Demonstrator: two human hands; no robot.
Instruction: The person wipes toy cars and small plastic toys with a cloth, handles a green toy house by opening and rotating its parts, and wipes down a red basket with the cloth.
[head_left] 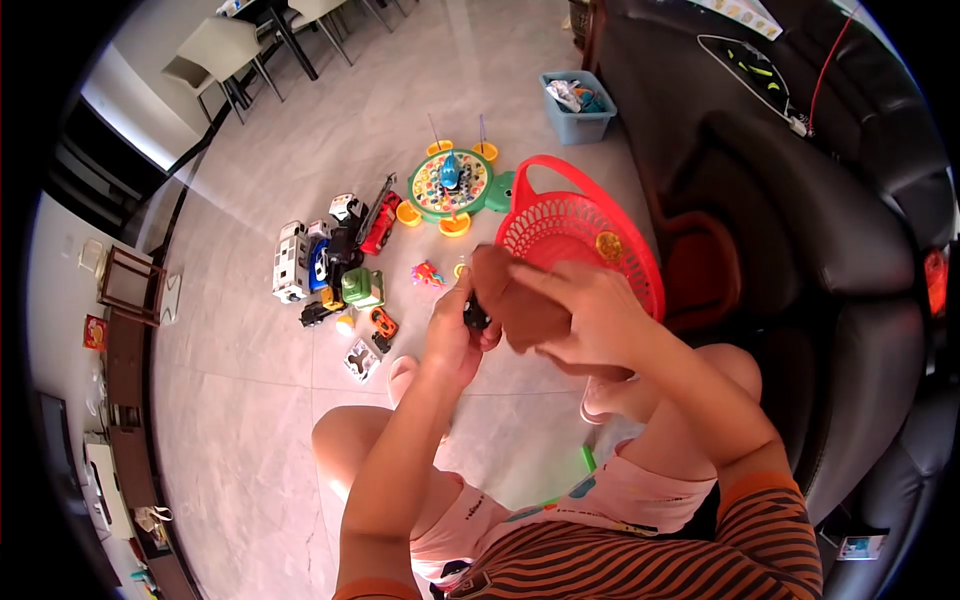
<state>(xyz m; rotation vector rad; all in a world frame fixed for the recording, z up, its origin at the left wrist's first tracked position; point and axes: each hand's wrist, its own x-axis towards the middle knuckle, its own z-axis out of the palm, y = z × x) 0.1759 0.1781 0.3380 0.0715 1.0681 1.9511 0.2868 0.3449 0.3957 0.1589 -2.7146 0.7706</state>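
My left hand is closed around a small black object, whose shape is mostly hidden by the fingers. A brown cloth hangs from my right hand, its upper end close beside the black object. Beyond my hands, a red plastic basket with a raised handle holds a small yellow round item. A small red and pink toy lies on the floor just past my left hand.
Toy vehicles, including a white van and a green one, are grouped left. A round fishing toy and a blue bin stand farther off. A dark sofa lines the right side; chairs stand far left.
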